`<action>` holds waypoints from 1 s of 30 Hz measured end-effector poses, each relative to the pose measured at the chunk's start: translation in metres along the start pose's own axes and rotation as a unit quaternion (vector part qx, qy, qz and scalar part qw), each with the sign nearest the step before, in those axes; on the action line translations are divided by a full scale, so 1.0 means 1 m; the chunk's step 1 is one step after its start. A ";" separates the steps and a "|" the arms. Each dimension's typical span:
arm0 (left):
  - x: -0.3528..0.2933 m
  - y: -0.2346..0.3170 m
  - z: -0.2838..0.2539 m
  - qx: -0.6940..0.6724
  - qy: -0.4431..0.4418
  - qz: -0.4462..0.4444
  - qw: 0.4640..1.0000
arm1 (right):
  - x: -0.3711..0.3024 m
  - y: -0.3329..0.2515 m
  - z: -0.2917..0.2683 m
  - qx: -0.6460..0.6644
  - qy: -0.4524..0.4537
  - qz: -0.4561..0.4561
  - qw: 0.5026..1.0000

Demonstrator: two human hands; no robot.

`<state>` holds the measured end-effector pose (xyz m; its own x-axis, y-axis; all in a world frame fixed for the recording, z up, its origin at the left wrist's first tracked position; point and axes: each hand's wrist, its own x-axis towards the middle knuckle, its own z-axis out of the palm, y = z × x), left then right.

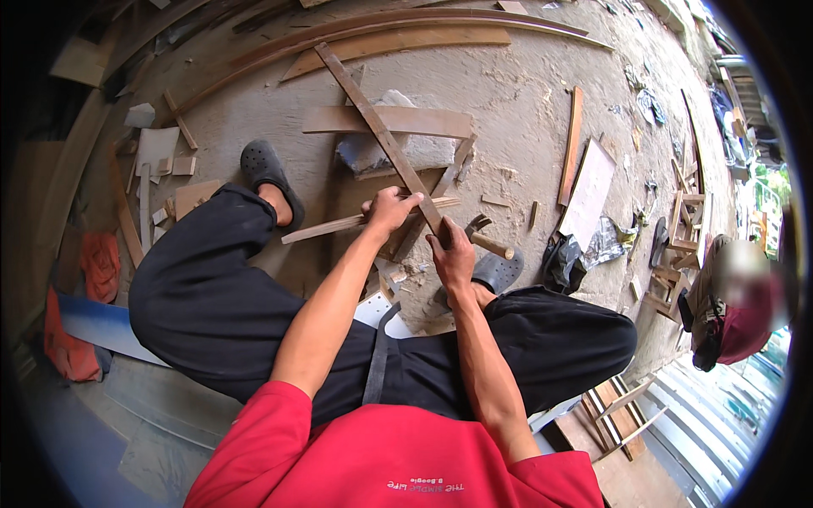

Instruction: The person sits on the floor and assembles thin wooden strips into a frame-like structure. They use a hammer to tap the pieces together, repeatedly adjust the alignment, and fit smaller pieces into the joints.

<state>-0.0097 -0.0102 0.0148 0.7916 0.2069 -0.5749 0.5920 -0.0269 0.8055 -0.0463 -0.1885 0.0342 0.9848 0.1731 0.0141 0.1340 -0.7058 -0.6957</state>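
Note:
A long brown wooden strip [373,118] slants away from me toward the far left. My right hand [454,254] is closed around its near end. Just left of that, my left hand [391,208] has curled fingers, its thumb pressed against the strip's edge. Thin pale wood sticks [326,229] pass beneath the left hand; whether its fingers also grip them I cannot tell. A claw hammer [493,245] with a wooden handle lies beside the right hand, near my right clog. Beyond the hands, a flat board [423,122] rests across a pale, rough block [398,157].
Long planks [415,38] lie at the far side. An orange-brown board [572,144] and a pale panel [588,190] lie to the right, near black plastic [563,262]. Wood offcuts [182,165] are at left. Another person [737,313] is at far right beside wooden frames [684,245].

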 end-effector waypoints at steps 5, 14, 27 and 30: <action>-0.005 0.013 0.000 0.075 0.010 -0.017 0.997 | -0.001 0.002 -0.002 0.006 0.002 -0.005 1.000; 0.002 0.003 -0.003 0.024 -0.004 -0.029 0.999 | 0.000 0.000 0.000 0.004 0.007 -0.010 1.000; 0.003 0.004 -0.004 0.024 -0.014 -0.024 0.999 | -0.001 0.001 0.001 0.005 0.014 -0.007 1.000; 0.001 0.006 -0.005 0.025 -0.012 -0.028 0.999 | -0.001 0.000 0.000 0.006 0.009 -0.004 1.000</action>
<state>-0.0058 -0.0053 0.0200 0.7598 0.1859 -0.6230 0.6421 -0.0645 0.7639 -0.0468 -0.1884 0.0344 0.9855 0.1665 0.0317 0.1402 -0.6955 -0.7047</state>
